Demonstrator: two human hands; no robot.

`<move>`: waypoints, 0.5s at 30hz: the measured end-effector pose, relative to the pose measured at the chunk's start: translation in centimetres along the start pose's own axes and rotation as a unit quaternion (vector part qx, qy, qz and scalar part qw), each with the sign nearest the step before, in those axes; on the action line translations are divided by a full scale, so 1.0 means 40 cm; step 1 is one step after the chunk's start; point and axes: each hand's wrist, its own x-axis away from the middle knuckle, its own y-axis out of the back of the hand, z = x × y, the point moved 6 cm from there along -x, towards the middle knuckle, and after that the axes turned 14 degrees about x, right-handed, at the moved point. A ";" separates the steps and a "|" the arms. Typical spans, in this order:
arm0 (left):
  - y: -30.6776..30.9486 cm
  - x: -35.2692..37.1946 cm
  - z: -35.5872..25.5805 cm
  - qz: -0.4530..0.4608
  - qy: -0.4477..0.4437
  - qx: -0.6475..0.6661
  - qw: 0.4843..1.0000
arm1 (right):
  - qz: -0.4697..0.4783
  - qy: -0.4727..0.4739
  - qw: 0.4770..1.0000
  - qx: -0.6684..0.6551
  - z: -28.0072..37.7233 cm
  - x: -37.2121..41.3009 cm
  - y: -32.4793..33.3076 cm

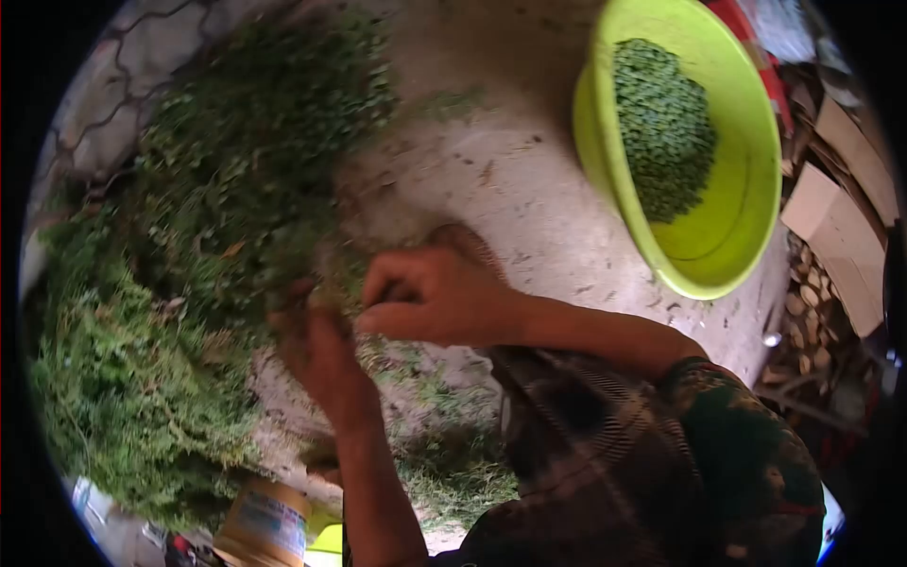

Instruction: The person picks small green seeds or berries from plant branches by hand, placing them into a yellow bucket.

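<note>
Holding fingers of right hand (pixel 430 298) curled inward beside blurred left hand (pixel 331 369); for both, cannot tell how closed, or on what. Note heaped leafy green plants (pixel 246 180) just left of fingers, likely placed for short reach. See round yellow-green plastic basin (pixel 742 170) with small green pieces (pixel 661 128), well right of and above fingers, perhaps set apart to exclude loose stems.

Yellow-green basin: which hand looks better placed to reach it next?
Probably the right hand: it is nearer the yellow-green basin, and its forearm lies on that side. The left hand is farther off, beside the heap of green plants. Whether either hand holds anything is unclear.
</note>
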 end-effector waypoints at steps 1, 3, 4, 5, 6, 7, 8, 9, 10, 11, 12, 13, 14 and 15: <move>-0.015 0.004 -0.003 0.008 0.001 0.047 0.999 | -0.077 0.061 0.995 0.024 -0.012 -0.002 0.015; -0.029 0.011 -0.015 0.043 -0.034 0.018 0.998 | -0.158 0.120 0.979 0.052 0.000 -0.001 0.036; -0.037 0.018 -0.013 0.043 -0.034 0.021 0.998 | -0.226 0.127 0.960 0.102 0.010 0.005 0.055; -0.047 0.026 -0.019 0.057 -0.062 0.003 0.996 | -0.292 0.133 0.935 0.150 0.025 0.015 0.071; -0.051 0.033 -0.026 0.070 -0.089 -0.017 0.993 | -0.292 0.133 0.935 0.150 0.037 0.017 0.076; -0.049 0.036 -0.028 0.070 -0.089 -0.019 0.993 | -0.226 0.063 0.972 -0.002 0.020 0.008 0.077; -0.047 0.036 -0.023 0.069 -0.055 0.005 0.996 | -0.153 -0.009 0.976 -0.154 -0.001 0.006 0.064; -0.047 0.037 -0.017 0.068 -0.021 0.029 0.997 | -0.155 -0.008 0.976 -0.156 -0.006 0.014 0.068; -0.052 0.038 -0.019 0.068 -0.021 0.029 0.997 | -0.095 -0.001 0.950 -0.298 -0.012 0.019 0.054; -0.063 0.038 -0.024 0.080 -0.032 0.018 0.996 | -0.032 0.006 0.901 -0.433 -0.008 0.023 0.038; -0.069 0.035 -0.028 0.091 -0.042 0.006 0.995 | -0.029 0.005 0.900 -0.434 -0.001 0.029 0.034; -0.073 0.027 -0.029 0.088 -0.042 0.005 0.995 | -0.058 0.026 0.929 -0.365 0.017 0.037 0.042; -0.080 0.018 -0.035 0.085 -0.062 -0.009 0.994 | -0.086 0.048 0.952 -0.291 0.032 0.042 0.052; -0.085 0.011 -0.039 0.082 -0.083 -0.022 0.993 | -0.083 0.048 0.952 -0.289 0.029 0.037 0.050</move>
